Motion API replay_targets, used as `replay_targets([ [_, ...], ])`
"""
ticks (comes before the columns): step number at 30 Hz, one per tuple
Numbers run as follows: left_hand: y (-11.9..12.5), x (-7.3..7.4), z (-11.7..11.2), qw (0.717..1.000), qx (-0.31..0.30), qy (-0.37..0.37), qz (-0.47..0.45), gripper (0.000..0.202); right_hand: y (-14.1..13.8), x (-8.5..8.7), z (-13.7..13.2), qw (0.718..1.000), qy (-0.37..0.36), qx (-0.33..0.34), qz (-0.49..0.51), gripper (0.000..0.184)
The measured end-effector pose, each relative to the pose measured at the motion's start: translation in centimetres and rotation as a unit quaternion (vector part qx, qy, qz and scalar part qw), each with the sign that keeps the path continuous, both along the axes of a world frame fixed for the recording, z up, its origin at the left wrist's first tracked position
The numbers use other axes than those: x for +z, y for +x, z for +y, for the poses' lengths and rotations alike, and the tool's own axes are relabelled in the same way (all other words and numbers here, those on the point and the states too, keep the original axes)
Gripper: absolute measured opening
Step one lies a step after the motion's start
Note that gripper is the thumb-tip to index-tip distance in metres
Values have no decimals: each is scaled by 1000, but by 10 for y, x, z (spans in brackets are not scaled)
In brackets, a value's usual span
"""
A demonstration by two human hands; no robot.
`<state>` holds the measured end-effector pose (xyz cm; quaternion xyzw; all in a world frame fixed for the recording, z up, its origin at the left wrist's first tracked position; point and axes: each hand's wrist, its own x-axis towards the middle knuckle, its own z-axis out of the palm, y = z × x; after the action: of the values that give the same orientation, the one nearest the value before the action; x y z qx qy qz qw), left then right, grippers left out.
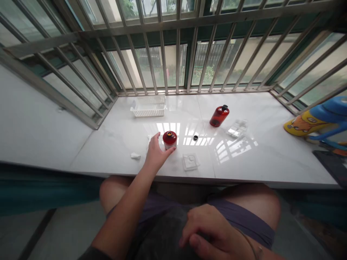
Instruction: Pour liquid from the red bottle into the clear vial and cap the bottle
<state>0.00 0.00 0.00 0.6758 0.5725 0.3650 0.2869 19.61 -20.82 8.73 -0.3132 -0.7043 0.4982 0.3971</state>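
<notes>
A red bottle (pixel 170 139) with its neck uncapped stands upright on the white marble-look ledge. My left hand (pixel 156 153) curves around its left and near side, thumb in front of the bottle and fingers apart; a small gap shows between the fingers and the bottle. To the bottle's right lies a small black cap (pixel 195 138). A clear square plastic piece (pixel 190 161) rests close to the ledge's front edge. Above my lap, my right hand (pixel 208 229) is loosely curled, with nothing visible in it.
A second red bottle (pixel 219 116) with a black top leans at an angle in view. Beside it is clear plastic packaging (pixel 237 128). A white basket (pixel 149 107) sits by the barred window. A crumpled white piece (pixel 135 156) lies left; a blue-yellow bottle (pixel 306 122) and dark phone-like slab (pixel 329 164) right.
</notes>
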Motion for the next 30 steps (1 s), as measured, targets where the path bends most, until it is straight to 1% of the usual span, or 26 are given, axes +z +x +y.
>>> replay_targets([
  [3, 10, -6, 15, 1000, 0, -21, 22, 95, 2, -21, -15, 997, -34, -62, -28, 36],
  [5, 16, -8, 21, 999, -2, -30, 18, 88, 3, -30, -20, 994, -52, -88, -40, 37],
  [8, 20, -10, 24, 999, 4, -37, 5, 76, 3, -40, -19, 990, -70, -111, -45, 38],
  [10, 20, -9, 23, 999, 18, -39, 1, 74, 3, -44, -17, 988, -73, -127, -50, 39],
  [13, 16, -2, 20, 999, 38, -33, -7, 71, 5, -49, -12, 985, -71, -148, -61, 39],
  [16, 9, 17, 12, 999, 36, -21, -16, 70, 9, -50, -7, 983, -48, -164, -66, 34],
  [18, 5, 35, 2, 999, 28, -12, -24, 72, 12, -49, -2, 980, -26, -187, -66, 28],
  [21, 1, 67, -23, 1000, 2, -6, -26, 70, 15, -50, 9, 964, 14, -256, -76, 22],
  [22, 0, 77, -33, 1000, -9, -3, -24, 69, 15, -51, 13, 956, 27, -282, -84, 26],
  [24, 1, 95, -54, 999, -40, -2, -17, 69, 15, -53, 20, 942, 43, -316, -100, 45],
  [26, 5, 107, -75, 997, -80, 2, -16, 72, 13, -55, 27, 941, 46, -319, -107, 67],
  [28, 11, 111, -94, 992, -122, -4, -23, 76, 12, -57, 30, 948, 43, -301, -98, 78],
  [30, 19, 108, -111, 986, -159, -16, -36, 81, 10, -60, 30, 956, 49, -279, -79, 77],
])
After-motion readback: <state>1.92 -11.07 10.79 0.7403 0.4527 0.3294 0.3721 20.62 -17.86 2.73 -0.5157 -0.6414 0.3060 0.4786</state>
